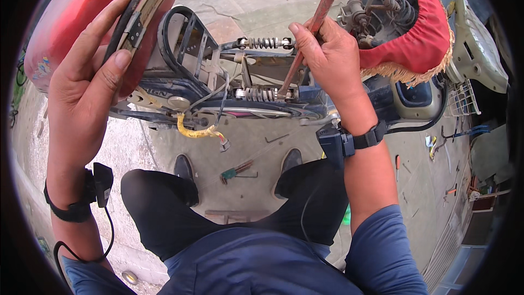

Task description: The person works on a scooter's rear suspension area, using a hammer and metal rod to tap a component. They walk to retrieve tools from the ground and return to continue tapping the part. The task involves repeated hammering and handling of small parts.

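Note:
My left hand (pixel 90 79) grips the black rim of a red padded seat (pixel 71 27), tilted up at the left, with thumb and fingers on either side of its edge. A small metal hinge bracket (pixel 132 34) shows beside the thumb. My right hand (pixel 334 57) is closed around a long, worn red metal bar (pixel 295 71) with a wider crosswise end at the top. Its lower end reaches the rear coil shock absorber (pixel 261 94) of a scooter lying across in front of me; whether it touches is unclear. A second shock absorber (pixel 266 43) lies farther off.
A yellow-wrapped cable (pixel 194 130) with a connector hangs off the scooter frame. A red fringed cover (pixel 406 49) lies at the right. On the floor are a green hex key set (pixel 236 172), an orange-handled screwdriver (pixel 397 166) and a loose hex key (pixel 277 138).

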Demonstrator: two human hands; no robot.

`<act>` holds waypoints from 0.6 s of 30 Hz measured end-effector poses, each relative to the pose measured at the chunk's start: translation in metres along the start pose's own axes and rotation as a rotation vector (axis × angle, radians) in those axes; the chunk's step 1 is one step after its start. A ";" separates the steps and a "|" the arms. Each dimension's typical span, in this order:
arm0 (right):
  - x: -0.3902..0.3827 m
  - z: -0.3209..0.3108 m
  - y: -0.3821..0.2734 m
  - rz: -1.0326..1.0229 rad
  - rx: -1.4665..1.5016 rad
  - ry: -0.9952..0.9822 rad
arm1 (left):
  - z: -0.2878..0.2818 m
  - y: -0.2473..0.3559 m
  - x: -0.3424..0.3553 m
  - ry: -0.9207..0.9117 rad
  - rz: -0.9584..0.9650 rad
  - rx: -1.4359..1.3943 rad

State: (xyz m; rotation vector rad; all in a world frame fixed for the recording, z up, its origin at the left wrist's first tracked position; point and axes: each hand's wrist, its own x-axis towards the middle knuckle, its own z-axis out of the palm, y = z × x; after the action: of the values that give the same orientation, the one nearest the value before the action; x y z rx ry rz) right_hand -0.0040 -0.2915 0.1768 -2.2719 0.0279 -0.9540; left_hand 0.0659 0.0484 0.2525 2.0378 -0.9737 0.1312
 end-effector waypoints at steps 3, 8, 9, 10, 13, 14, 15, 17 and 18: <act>-0.012 0.002 -0.004 -0.035 -0.028 -0.017 | 0.010 -0.005 -0.004 0.060 0.044 -0.066; -0.023 0.005 -0.011 -0.057 -0.009 0.016 | 0.012 -0.006 -0.008 0.050 0.019 -0.129; -0.025 0.006 -0.010 -0.084 -0.039 0.022 | 0.013 -0.006 -0.008 0.043 0.007 -0.149; -0.025 0.008 -0.010 -0.096 -0.042 0.027 | 0.013 -0.006 -0.010 0.059 0.011 -0.145; -0.027 0.012 -0.012 -0.107 -0.044 0.024 | 0.016 -0.008 -0.013 0.095 0.019 -0.138; -0.028 0.011 -0.013 -0.093 -0.039 0.012 | 0.018 -0.007 -0.014 0.102 0.021 -0.139; -0.029 0.011 -0.013 -0.079 -0.035 -0.001 | 0.019 -0.006 -0.015 0.108 0.023 -0.140; -0.028 0.014 -0.014 -0.126 -0.054 -0.005 | 0.016 0.001 -0.016 0.043 -0.046 -0.141; -0.028 0.015 -0.014 -0.149 -0.064 -0.007 | 0.016 0.004 -0.017 0.036 -0.021 -0.127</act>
State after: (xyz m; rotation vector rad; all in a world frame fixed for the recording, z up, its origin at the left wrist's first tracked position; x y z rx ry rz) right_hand -0.0174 -0.2648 0.1596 -2.3625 -0.1173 -1.0355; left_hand 0.0481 0.0454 0.2381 1.9226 -0.9145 0.0920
